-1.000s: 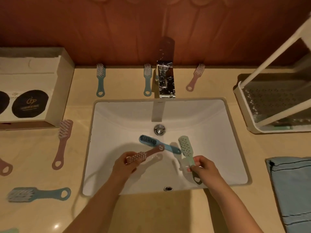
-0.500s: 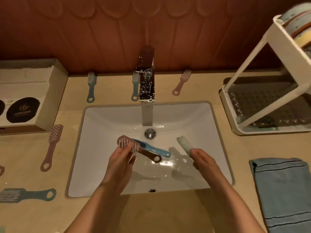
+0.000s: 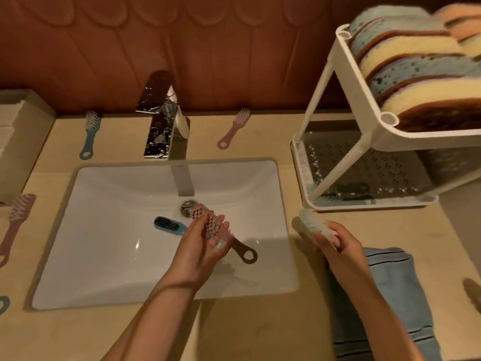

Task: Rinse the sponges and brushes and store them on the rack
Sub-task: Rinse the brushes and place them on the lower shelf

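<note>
My left hand point(image 3: 201, 246) holds a pink brush point(image 3: 221, 230) over the white sink point(image 3: 104, 256), bristles up, its ringed handle pointing right. A blue brush point(image 3: 169, 225) lies in the basin just left of that hand. My right hand point(image 3: 338, 243) grips a pale green brush point(image 3: 312, 222) above the counter, right of the sink and just in front of the white rack point(image 3: 364, 142). Several sponges point(image 3: 416, 74) stand on the rack's upper shelf. A dark item lies on the perforated lower shelf.
The chrome tap point(image 3: 161, 126) stands behind the sink. A blue brush point(image 3: 89, 134) and a pink brush point(image 3: 234, 128) lie beside it. Another pink brush point(image 3: 14, 220) lies at the left. A blue towel point(image 3: 390, 295) lies under my right forearm. A box point(image 3: 20, 142) sits far left.
My right hand has carried the green brush out of the sink to the right, toward the rack. My left hand has lifted the pink brush off the basin. The view has swung right.
</note>
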`<state>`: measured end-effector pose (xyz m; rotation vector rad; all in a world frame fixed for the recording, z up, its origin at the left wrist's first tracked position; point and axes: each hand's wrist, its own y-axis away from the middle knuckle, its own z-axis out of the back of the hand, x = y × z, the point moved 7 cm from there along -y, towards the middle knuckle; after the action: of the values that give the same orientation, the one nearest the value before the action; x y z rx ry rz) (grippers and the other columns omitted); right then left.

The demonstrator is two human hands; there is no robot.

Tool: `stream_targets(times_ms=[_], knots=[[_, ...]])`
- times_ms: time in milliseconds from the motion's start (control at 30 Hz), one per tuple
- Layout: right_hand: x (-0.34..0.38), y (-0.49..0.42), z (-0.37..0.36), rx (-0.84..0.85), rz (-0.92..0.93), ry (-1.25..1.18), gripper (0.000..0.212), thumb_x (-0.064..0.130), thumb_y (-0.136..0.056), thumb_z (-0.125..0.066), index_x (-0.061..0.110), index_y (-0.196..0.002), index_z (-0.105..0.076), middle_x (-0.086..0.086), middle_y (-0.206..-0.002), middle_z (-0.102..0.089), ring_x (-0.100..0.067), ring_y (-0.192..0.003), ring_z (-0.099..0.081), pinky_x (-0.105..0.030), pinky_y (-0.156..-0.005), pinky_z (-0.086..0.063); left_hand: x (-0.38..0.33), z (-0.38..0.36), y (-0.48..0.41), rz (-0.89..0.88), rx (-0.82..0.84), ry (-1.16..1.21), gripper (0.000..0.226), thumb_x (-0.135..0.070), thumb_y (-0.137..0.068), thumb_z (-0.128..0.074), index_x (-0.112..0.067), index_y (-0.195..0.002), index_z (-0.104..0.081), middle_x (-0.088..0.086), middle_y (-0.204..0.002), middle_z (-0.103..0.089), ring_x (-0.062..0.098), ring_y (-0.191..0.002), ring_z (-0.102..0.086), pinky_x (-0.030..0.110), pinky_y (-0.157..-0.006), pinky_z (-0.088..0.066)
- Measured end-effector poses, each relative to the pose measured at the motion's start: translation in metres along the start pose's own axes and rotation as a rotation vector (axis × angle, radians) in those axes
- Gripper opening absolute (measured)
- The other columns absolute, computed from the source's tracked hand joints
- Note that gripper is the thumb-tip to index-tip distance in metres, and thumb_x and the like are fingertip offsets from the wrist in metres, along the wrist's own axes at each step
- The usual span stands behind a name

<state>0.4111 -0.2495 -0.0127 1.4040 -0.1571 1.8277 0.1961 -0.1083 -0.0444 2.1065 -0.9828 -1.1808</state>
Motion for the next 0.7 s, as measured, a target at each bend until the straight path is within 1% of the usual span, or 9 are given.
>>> stream_targets(times_ms=[67, 167, 233, 333, 400, 467, 500, 600, 700], knots=[[-0.004, -0.009, 0.021, -0.034, 0.05, -0.016, 0.019, 0.032, -0.089, -0.059, 0.029, -0.107, -0.056, 0.016, -0.095, -0.061, -0.003, -0.087, -0.057, -0.021, -0.067, -0.045, 0.011, -0.013, -0.002, 0.051, 0.004, 0.079, 0.025, -0.035, -0.097, -0.041, -0.015, -0.099, -0.057, 0.005, -0.101, -0.063, 0.018, -0.093, -0.06, 0.04, -0.074, -0.053], [-0.003, -0.029, 0.05, -0.115, 0.104, 0.063, 0.015, 0.029, -0.092, -0.053, 0.027, -0.105, -0.059, 0.018, -0.093, -0.06, -0.003, -0.09, -0.056, -0.02, -0.072, -0.042, 0.023, -0.025, -0.007, 0.068, -0.005, 0.116, 0.028, -0.038, -0.096, -0.042, -0.015, -0.092, -0.057, 0.004, -0.095, -0.061, 0.017, -0.09, -0.061, 0.04, -0.064, -0.056], [0.003, -0.047, 0.063, -0.161, 0.153, 0.203, 0.018, 0.031, -0.091, -0.053, 0.023, -0.104, -0.063, 0.009, -0.094, -0.062, -0.01, -0.087, -0.055, -0.026, -0.072, -0.04, 0.029, -0.03, -0.011, 0.067, -0.02, 0.116, 0.028, -0.038, -0.096, -0.043, -0.013, -0.09, -0.056, 0.005, -0.094, -0.058, 0.018, -0.09, -0.061, 0.043, -0.064, -0.056], [0.018, -0.081, 0.071, -0.17, 0.261, 0.443, 0.031, 0.029, -0.091, -0.055, 0.009, -0.113, -0.063, -0.007, -0.094, -0.063, -0.023, -0.078, -0.057, -0.034, -0.07, -0.044, 0.036, -0.041, -0.014, 0.061, -0.022, 0.13, 0.028, -0.038, -0.095, -0.044, -0.013, -0.09, -0.055, 0.005, -0.091, -0.058, 0.018, -0.09, -0.061, 0.045, -0.067, -0.054], [0.029, -0.106, 0.072, -0.165, 0.316, 0.516, 0.032, 0.025, -0.09, -0.057, 0.008, -0.118, -0.061, -0.018, -0.098, -0.067, -0.032, -0.084, -0.061, -0.037, -0.077, -0.047, 0.04, -0.046, -0.015, 0.046, -0.027, 0.129, 0.027, -0.038, -0.096, -0.044, -0.013, -0.091, -0.055, 0.005, -0.091, -0.058, 0.018, -0.09, -0.062, 0.043, -0.067, -0.055], [0.04, -0.129, 0.068, -0.152, 0.353, 0.523, 0.031, 0.021, -0.089, -0.059, 0.01, -0.118, -0.06, -0.016, -0.114, -0.064, -0.033, -0.105, -0.058, -0.04, -0.091, -0.046, 0.044, -0.047, -0.015, 0.034, -0.032, 0.124, 0.026, -0.037, -0.095, -0.045, -0.013, -0.091, -0.054, 0.005, -0.09, -0.058, 0.018, -0.09, -0.062, 0.04, -0.066, -0.056], [0.046, -0.139, 0.064, -0.14, 0.373, 0.541, 0.03, 0.021, -0.088, -0.059, 0.01, -0.116, -0.059, -0.015, -0.115, -0.063, -0.033, -0.108, -0.056, -0.043, -0.094, -0.045, 0.046, -0.048, -0.015, 0.035, -0.033, 0.131, 0.025, -0.036, -0.095, -0.046, -0.013, -0.09, -0.054, 0.005, -0.089, -0.058, 0.019, -0.09, -0.062, 0.04, -0.066, -0.056], [0.053, -0.16, 0.05, -0.109, 0.43, 0.648, 0.027, 0.017, -0.087, -0.059, 0.003, -0.11, -0.059, -0.021, -0.112, -0.063, -0.04, -0.108, -0.055, -0.048, -0.094, -0.044, 0.051, -0.049, -0.012, 0.047, -0.034, 0.156, 0.024, -0.036, -0.095, -0.047, -0.014, -0.088, -0.055, 0.005, -0.087, -0.058, 0.019, -0.088, -0.062, 0.042, -0.067, -0.056], [0.051, -0.169, 0.042, -0.05, 0.425, 0.698, 0.026, 0.012, -0.088, -0.058, -0.002, -0.11, -0.06, -0.024, -0.113, -0.062, -0.041, -0.108, -0.054, -0.042, -0.09, -0.041, 0.052, -0.052, -0.01, 0.034, -0.031, 0.175, 0.024, -0.036, -0.095, -0.047, -0.015, -0.089, -0.056, 0.006, -0.089, -0.059, 0.019, -0.088, -0.062, 0.046, -0.07, -0.053]])
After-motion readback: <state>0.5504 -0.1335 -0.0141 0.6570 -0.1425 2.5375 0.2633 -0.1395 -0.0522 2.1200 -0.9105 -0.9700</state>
